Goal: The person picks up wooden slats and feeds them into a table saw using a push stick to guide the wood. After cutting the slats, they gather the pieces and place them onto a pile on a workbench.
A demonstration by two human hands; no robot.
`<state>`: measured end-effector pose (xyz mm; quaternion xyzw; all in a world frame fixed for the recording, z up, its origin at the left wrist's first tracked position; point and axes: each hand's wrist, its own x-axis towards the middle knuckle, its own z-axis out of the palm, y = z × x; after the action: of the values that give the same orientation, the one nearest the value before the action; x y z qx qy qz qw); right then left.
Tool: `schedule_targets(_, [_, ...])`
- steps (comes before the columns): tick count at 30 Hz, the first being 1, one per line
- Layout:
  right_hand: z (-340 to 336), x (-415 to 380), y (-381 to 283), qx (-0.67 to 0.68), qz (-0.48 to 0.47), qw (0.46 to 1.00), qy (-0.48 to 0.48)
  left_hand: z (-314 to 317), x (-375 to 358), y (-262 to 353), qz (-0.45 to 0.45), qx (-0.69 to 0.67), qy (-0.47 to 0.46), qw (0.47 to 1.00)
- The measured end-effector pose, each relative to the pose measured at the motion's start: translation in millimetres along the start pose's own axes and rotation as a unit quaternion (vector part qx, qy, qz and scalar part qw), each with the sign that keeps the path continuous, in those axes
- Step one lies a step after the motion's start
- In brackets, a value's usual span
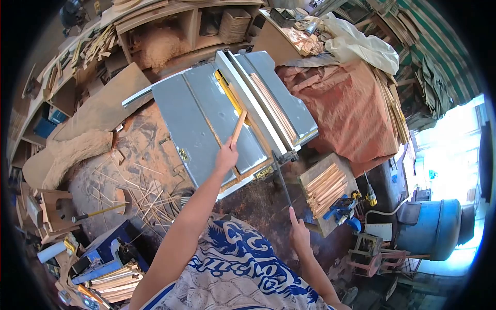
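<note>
Hands apart. Left arm extended forward, left hand (227, 155) closed on wooden stick (239, 126), which points ahead over grey surface (181, 111). Right forearm angled inward, right hand (299, 233) at near end of dark bar (283, 182).

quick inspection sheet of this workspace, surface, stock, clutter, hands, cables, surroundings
surface: grey machine table, sawdust along its grooves, yellow insert set in it
job's things: wooden stick angled with its far end at the insert; long thin strips lying beyond the rail
clutter: loose thin offcuts scattered on the dusty floor; bundled sticks on a board at right
hands: left hand holds the stick; right hand at the near end of a dark bar, grip unclear
cables: pale hose or cable near the blue tank, which one unclear
surroundings: reddish sheet draped at right, sawdust heap in the far shelving
</note>
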<state>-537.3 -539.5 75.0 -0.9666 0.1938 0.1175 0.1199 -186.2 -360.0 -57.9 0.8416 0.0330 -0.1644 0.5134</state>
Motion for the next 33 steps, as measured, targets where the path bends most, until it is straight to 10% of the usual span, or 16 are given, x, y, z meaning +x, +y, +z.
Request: schedule_targets(33, [43, 5, 22, 0.073, 0.041, 0.996, -0.012, 38, 32, -35, 0.112, -0.021, 0.044, 0.992])
